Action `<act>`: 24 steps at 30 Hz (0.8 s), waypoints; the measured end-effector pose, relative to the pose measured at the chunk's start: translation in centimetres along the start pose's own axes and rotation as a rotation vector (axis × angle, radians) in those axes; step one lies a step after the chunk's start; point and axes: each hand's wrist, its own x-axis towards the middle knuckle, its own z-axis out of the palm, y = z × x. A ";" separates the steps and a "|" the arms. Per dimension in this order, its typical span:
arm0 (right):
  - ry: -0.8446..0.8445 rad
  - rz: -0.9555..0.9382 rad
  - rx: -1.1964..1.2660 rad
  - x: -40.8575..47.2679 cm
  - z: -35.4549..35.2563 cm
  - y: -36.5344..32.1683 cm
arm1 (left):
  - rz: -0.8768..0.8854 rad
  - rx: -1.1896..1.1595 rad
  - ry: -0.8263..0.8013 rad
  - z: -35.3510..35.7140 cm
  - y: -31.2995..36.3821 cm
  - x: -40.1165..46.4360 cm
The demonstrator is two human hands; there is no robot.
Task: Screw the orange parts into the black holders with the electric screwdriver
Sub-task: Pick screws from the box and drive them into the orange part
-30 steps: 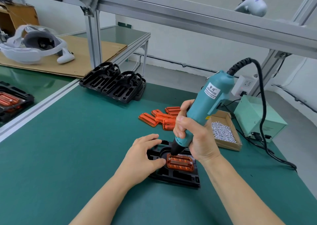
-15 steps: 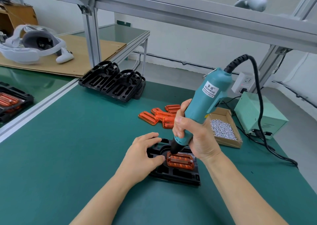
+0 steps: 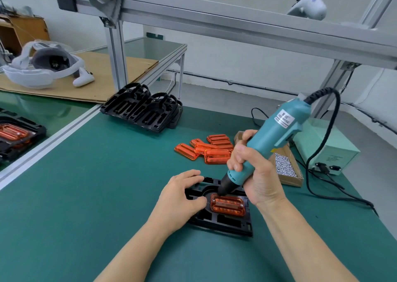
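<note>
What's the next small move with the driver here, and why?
Probably keep the electric screwdriver pressed on the far-left corner of the seated orange part until that screw seats. Its tip sits there, the right hand grips it, and the left hand steadies the black holder. Two other screw heads already show.

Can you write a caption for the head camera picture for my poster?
Right hand drives the electric screwdriver into an orange part.

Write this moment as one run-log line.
right hand: grips electric screwdriver | tip: on orange part | left hand: steadies black holder
</note>
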 end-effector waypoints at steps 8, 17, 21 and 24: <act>-0.115 -0.038 -0.062 0.9 -0.4 -3.1 | -0.008 0.045 0.006 0.2 0.6 0.1; 0.468 -0.071 -0.247 0.2 -5.4 -8.1 | -0.031 0.027 0.100 0.5 0.4 -0.5; 0.735 0.121 -0.404 -2.5 -9.5 -9.1 | -0.042 0.076 0.153 0.3 0.0 -0.5; 0.772 0.334 -0.563 -4.9 -12.4 -9.5 | -0.041 0.091 0.152 0.3 -0.1 -0.6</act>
